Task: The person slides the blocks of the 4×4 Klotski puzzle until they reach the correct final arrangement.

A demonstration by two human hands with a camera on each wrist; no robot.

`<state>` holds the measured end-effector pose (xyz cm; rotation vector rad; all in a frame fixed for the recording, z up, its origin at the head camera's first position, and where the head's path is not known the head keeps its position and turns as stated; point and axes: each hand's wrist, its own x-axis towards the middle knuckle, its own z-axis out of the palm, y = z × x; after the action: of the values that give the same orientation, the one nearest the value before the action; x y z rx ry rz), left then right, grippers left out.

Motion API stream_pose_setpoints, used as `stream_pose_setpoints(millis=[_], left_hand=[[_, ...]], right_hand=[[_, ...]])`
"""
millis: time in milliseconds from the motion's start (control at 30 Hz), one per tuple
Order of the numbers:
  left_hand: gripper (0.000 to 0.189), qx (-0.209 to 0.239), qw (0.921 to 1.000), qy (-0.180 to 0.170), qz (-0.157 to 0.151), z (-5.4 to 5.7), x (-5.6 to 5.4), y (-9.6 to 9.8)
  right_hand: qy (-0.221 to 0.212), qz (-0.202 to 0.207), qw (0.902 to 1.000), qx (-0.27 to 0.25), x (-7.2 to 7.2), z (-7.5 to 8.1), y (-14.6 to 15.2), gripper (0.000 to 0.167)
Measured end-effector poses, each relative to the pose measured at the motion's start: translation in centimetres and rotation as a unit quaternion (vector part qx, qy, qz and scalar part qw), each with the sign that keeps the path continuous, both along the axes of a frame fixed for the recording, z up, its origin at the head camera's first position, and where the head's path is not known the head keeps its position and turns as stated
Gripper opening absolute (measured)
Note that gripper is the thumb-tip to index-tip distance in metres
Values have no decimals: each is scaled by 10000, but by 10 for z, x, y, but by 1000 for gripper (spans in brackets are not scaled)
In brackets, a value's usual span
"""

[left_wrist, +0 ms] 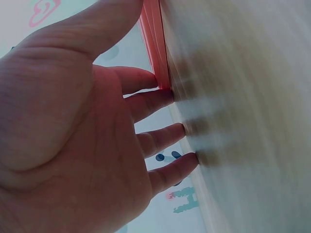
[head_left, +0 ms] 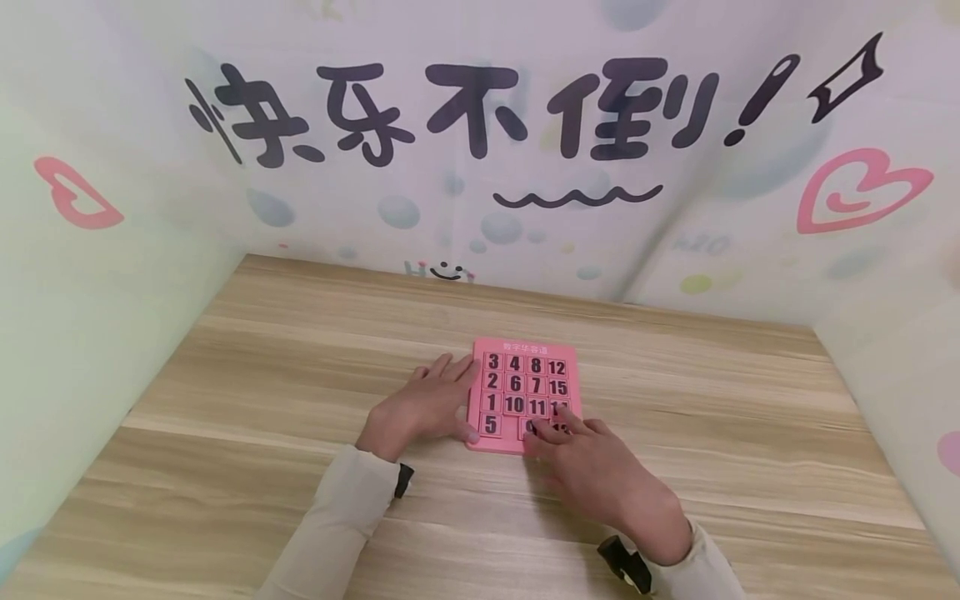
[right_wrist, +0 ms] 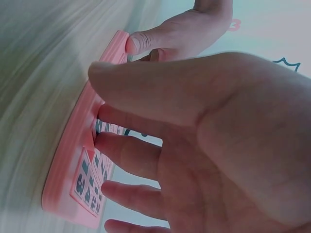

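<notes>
A pink number sliding puzzle (head_left: pixel 564 347) lies flat on the wooden table, its tiles printed with black numerals. In its bottom row a gap shows between tile 5 (head_left: pixel 491 425) and tile 9 (head_left: pixel 528 427). Against the left edge rests the left hand (head_left: pixel 429 405), thumb by the lower corner, fingers extended and spread beside the upper part. Fingertips of the right hand (head_left: pixel 600 471) touch the tiles at the lower right, around 9 and the partly covered ones beside it. In the right wrist view, the right thumb (right_wrist: pixel 146 90) extends over the puzzle's near side.
The wooden table (head_left: pixel 300 333) runs back to a printed cloth backdrop (head_left: pixel 450 225) with large black characters, hearts and bubbles. Pale walls stand at both sides. Dark bands (head_left: pixel 626 565) sit at the cuffs of the light sleeves (head_left: pixel 345 508).
</notes>
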<state>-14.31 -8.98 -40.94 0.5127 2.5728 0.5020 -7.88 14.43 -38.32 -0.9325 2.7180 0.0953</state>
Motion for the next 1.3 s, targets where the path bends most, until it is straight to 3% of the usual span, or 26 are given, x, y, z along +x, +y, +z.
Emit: stream_pose_setpoints(millis=[1000, 1300], left_hand=[[101, -82, 10000, 10, -33, 2, 0, 0], [100, 21, 10000, 3, 9, 0, 0, 0]], right_hand=[[-9, -87, 9997, -215, 5, -11, -13, 50], [-87, -112, 9995, -280, 0, 1, 4, 45]])
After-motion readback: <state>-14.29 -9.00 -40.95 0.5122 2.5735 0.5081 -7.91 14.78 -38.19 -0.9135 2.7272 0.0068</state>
